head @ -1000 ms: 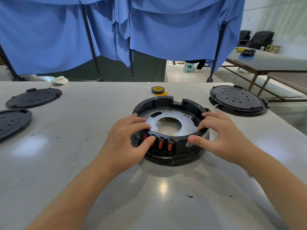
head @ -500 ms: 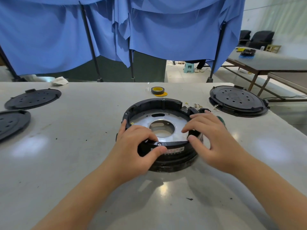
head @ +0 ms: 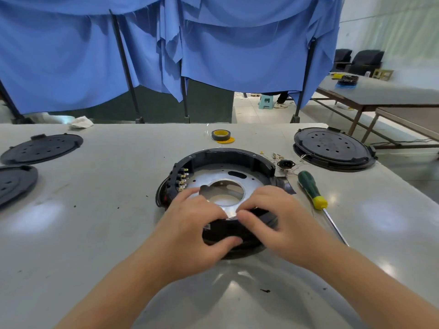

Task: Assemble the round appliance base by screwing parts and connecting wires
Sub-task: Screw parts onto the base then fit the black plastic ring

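round base (head: 228, 160) | blk ring, silver plate inside | flat, table ctr

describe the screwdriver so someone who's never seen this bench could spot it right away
Start at the round black appliance base in the middle of the grey table. Just right of it lies the screwdriver, its metal shaft pointing toward the person. It is the only tool there, with a dark green handle and a yellow collar.

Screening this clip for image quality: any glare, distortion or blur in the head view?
Head view: soft glare patches on the table at left, right and near the forearms; wide-angle bending bows the table edge and curtain poles; the metal plate in the round base shines brightly; both hands, the left hand and right hand, look sharp.
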`<state>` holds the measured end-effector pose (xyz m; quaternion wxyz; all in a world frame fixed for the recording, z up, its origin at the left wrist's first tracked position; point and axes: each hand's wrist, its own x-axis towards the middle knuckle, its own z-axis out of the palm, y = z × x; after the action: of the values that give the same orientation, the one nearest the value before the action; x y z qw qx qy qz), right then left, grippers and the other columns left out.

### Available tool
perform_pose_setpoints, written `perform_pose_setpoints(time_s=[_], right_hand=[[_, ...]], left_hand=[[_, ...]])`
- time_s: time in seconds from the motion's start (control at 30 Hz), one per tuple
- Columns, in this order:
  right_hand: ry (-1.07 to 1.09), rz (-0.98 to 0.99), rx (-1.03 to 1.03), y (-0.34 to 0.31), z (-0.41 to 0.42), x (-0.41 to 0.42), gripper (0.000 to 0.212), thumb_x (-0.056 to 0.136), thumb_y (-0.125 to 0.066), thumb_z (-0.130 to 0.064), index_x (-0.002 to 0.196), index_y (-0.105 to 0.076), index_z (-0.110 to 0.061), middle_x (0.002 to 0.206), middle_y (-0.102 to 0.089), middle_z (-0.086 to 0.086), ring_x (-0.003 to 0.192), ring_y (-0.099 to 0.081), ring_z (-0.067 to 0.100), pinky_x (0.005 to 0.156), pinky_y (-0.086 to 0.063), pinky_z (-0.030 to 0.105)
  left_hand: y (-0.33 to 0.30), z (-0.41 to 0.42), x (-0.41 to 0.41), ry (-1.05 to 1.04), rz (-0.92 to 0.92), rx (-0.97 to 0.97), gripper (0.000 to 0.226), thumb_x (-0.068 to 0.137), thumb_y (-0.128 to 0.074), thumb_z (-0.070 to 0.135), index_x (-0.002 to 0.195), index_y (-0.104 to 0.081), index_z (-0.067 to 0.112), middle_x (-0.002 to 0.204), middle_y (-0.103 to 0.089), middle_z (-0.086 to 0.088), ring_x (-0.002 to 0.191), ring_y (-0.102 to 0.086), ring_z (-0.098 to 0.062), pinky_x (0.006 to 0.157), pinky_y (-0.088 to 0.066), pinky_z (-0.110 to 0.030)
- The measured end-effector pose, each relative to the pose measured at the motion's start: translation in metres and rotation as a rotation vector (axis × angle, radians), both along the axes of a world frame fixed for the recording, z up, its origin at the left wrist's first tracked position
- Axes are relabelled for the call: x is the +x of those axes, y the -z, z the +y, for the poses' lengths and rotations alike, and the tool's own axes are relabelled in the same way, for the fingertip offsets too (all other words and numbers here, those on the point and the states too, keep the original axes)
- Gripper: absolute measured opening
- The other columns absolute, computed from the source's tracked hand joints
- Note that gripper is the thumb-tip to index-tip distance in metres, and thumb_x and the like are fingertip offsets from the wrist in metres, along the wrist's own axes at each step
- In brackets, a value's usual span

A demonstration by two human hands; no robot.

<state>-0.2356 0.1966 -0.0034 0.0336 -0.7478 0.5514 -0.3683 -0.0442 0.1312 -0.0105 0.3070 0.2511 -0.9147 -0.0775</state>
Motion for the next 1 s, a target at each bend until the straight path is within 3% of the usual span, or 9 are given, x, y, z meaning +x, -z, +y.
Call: perform_pose_setpoints(time_s=[0.13, 0.27, 0.4, 0.53, 0.63, 0.73, 0.83, 0.9, 1.0], right_hand=[[0.081, 0.000, -0.043, -0.007, -0.003, -0.024, 0.011, 0.088, -0.061, -0.024, 0.082, -0.068, -0.017, 0.078, -0.060, -0.012, 0.084, -0.054, 0.008, 0.080, -0.045, 0.032], [0.044, -0.052, 0.037, -0.009, -0.004, -0.031, 0.012, 0.083, -0.070, -0.032, 0.077, -0.070, -0.022, 0.076, -0.062, -0.014, 0.085, -0.055, 0.011, 0.077, -0.046, 0.034], [0.010, -0.149, 0.087, -0.009, -0.002, -0.022, 0.023, 0.075, -0.065, -0.056, 0.071, -0.068, -0.033, 0.076, -0.063, -0.013, 0.082, -0.058, 0.010, 0.073, -0.049, 0.031], [0.263, -0.350, 0.033, -0.009, -0.023, -0.044, 0.014, 0.080, -0.070, -0.040, 0.073, -0.069, -0.028, 0.073, -0.066, -0.013, 0.074, -0.060, 0.004, 0.071, -0.051, 0.030], [0.538, -0.242, 0.082, -0.007, -0.051, -0.080, 0.008, 0.082, -0.069, -0.029, 0.085, -0.070, -0.022, 0.086, -0.068, -0.008, 0.078, -0.061, 0.009, 0.075, -0.049, 0.032], [0.684, -0.084, 0.194, 0.001, -0.076, -0.105, 0.029, 0.084, -0.066, -0.035, 0.107, -0.065, -0.018, 0.106, -0.065, 0.002, 0.093, -0.058, 0.019, 0.075, -0.042, 0.030], [0.768, 0.051, 0.281, 0.004, -0.098, -0.114, 0.051, 0.083, -0.063, -0.048, 0.122, -0.057, -0.015, 0.120, -0.060, 0.008, 0.110, -0.055, 0.027, 0.085, -0.047, 0.037], [0.823, 0.090, 0.330, 0.004, -0.110, -0.116, 0.059, 0.081, -0.062, -0.055, 0.122, -0.056, -0.013, 0.119, -0.061, 0.009, 0.110, -0.056, 0.030, 0.081, -0.047, 0.037], [0.878, 0.124, 0.431, 0.006, -0.121, -0.114, 0.062, 0.078, -0.059, -0.062, 0.108, -0.060, -0.008, 0.099, -0.066, 0.008, 0.093, -0.061, 0.029, 0.067, -0.046, 0.032]], left_hand=[[0.001, -0.009, 0.009, -0.076, 0.050, 0.044, 0.045, 0.074, -0.056, 0.065, 0.064, -0.065, 0.022, 0.058, -0.060, 0.012, 0.062, -0.057, -0.010, 0.105, -0.029, -0.016], [-0.004, -0.004, 0.004, -0.079, -0.032, -0.066, 0.043, 0.077, -0.056, 0.063, 0.065, -0.063, 0.022, 0.052, -0.054, 0.012, 0.050, -0.043, -0.007, 0.092, -0.042, -0.029], [-0.004, 0.011, -0.018, -0.020, -0.104, -0.136, 0.034, 0.086, -0.051, 0.052, 0.080, -0.065, 0.022, 0.064, -0.060, 0.010, 0.058, -0.052, -0.014, 0.070, -0.046, -0.034], [-0.003, 0.015, -0.019, -0.054, -0.051, -0.162, 0.034, 0.085, -0.049, 0.052, 0.076, -0.064, 0.023, 0.056, -0.055, 0.009, 0.050, -0.049, -0.018, 0.050, -0.046, -0.031], [-0.002, 0.014, -0.019, -0.051, -0.032, -0.182, 0.035, 0.085, -0.049, 0.052, 0.074, -0.064, 0.022, 0.053, -0.054, 0.008, 0.048, -0.048, -0.020, 0.048, -0.046, -0.033], [0.000, 0.014, -0.021, -0.061, -0.018, -0.190, 0.035, 0.085, -0.050, 0.051, 0.073, -0.065, 0.021, 0.055, -0.056, 0.007, 0.048, -0.048, -0.020, 0.047, -0.046, -0.034], [0.002, 0.014, -0.021, -0.065, -0.009, -0.207, 0.035, 0.085, -0.051, 0.050, 0.074, -0.066, 0.021, 0.056, -0.058, 0.007, 0.049, -0.049, -0.021, 0.048, -0.046, -0.033], [0.003, 0.013, -0.022, -0.068, -0.005, -0.215, 0.035, 0.085, -0.051, 0.050, 0.074, -0.066, 0.020, 0.055, -0.057, 0.006, 0.048, -0.049, -0.022, 0.048, -0.045, -0.033], [0.005, 0.013, -0.021, -0.070, -0.002, -0.202, 0.037, 0.086, -0.051, 0.050, 0.074, -0.067, 0.019, 0.056, -0.059, 0.005, 0.050, -0.050, -0.024, 0.050, -0.046, -0.035]])
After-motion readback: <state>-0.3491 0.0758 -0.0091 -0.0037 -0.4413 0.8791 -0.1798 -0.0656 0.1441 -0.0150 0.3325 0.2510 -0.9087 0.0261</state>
